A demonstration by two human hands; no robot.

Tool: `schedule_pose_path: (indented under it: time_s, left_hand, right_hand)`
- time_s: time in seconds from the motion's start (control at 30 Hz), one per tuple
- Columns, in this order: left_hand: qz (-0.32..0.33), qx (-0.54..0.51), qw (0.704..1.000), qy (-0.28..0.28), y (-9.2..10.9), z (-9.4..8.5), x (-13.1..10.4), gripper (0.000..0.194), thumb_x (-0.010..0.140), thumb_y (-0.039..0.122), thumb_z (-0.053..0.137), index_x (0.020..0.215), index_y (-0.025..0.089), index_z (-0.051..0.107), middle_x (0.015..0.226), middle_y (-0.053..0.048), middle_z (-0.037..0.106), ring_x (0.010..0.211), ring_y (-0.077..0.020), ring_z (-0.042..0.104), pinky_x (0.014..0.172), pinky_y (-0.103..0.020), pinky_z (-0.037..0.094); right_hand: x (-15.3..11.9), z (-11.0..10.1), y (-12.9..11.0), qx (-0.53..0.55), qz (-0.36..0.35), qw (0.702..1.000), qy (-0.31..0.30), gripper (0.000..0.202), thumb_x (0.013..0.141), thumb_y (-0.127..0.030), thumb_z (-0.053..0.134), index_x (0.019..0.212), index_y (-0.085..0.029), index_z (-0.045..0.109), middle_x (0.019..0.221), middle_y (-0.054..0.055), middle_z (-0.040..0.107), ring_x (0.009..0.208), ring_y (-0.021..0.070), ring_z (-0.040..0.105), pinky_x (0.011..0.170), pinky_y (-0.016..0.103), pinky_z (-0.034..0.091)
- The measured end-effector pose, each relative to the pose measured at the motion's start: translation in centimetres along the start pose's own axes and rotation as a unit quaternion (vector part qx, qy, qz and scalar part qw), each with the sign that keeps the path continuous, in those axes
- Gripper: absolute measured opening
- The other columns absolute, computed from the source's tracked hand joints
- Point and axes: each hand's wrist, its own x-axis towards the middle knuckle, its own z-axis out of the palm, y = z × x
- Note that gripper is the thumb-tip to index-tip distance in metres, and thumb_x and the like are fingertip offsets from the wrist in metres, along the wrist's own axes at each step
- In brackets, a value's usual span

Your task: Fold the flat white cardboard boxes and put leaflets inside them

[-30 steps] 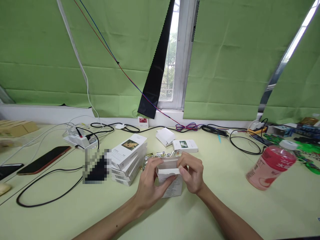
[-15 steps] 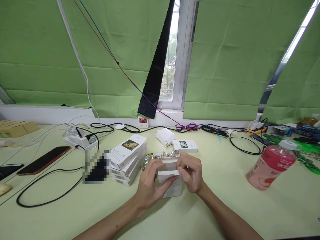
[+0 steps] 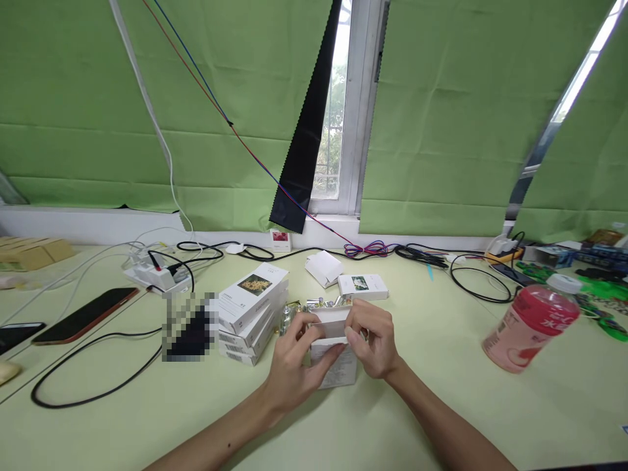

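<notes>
White carton is standing upright on the table, towards the middle of its near edge, with both hands working at its top. The left hand is gripping it from the left, curling its fingers at the rim and pressing its thumb along the near side. The right hand is pinching the right end of the rim between thumb and bent forefinger, its other fingers folding together. As for progress, the carton is already standing formed, but its mouth is gaping, showing the pale inner wall, so the top is not being held shut; whether anything is lying at the bottom cannot be told, nor how much is left overall. Counting things, one carton is being handled, and what look like four white boxes are lying stacked just to its left. Two smaller boxes are resting behind it, the left one tilting, and one little box is standing at the far edge. Small shiny cylinders are clustering right behind the carton, partly hidden, so their number cannot be given. One pink bottle is leaning in view towards the right edge, and two phones are lying towards the left.
</notes>
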Motion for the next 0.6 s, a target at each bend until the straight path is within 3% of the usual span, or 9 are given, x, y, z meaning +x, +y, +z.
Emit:
schedule_pose_path:
  time_s: [0.13, 0.3, 0.6]
  left_hand:
    - [-0.005, -0.001, 1.000, -0.005, -0.03, 0.01, -0.14, 0.009, 0.091, 0.023, 0.067, 0.084, 0.020, 0.061, 0.092, -0.005, 0.059, 0.070, -0.0129, 0.059, 0.053, -0.023, 0.048]
    - [0.006, -0.001, 1.000, -0.005, -0.13, -0.01, -0.11, 0.009, 0.092, 0.024, 0.066, 0.085, 0.020, 0.064, 0.092, -0.006, 0.059, 0.070, -0.0129, 0.058, 0.054, -0.023, 0.049]
    - [0.013, 0.002, 1.000, -0.010, -0.17, -0.11, -0.14, 0.009, 0.092, 0.024, 0.066, 0.084, 0.021, 0.069, 0.090, -0.006, 0.059, 0.069, -0.0135, 0.059, 0.054, -0.024, 0.048]
  right_hand:
    - [-0.02, 0.04, 0.16, -0.027, -0.003, 1.000, -0.002, 0.036, 0.094, -0.022, 0.043, 0.059, -0.023, 0.037, 0.051, -0.001, 0.043, 0.053, 0.0148, 0.035, 0.052, 0.031, 0.027]
    - [-0.40, 0.20, 0.63, -0.012, 0.002, 1.000, 0.010, 0.046, 0.102, -0.024, 0.032, 0.057, -0.022, 0.039, 0.052, 0.001, 0.048, 0.052, 0.0153, 0.041, 0.053, 0.032, 0.030]
    - [-0.69, 0.51, 0.80, -0.007, 0.007, 0.999, 0.030, 0.049, 0.105, -0.022, 0.030, 0.058, -0.022, 0.043, 0.051, 0.002, 0.051, 0.051, 0.0150, 0.045, 0.052, 0.032, 0.033]
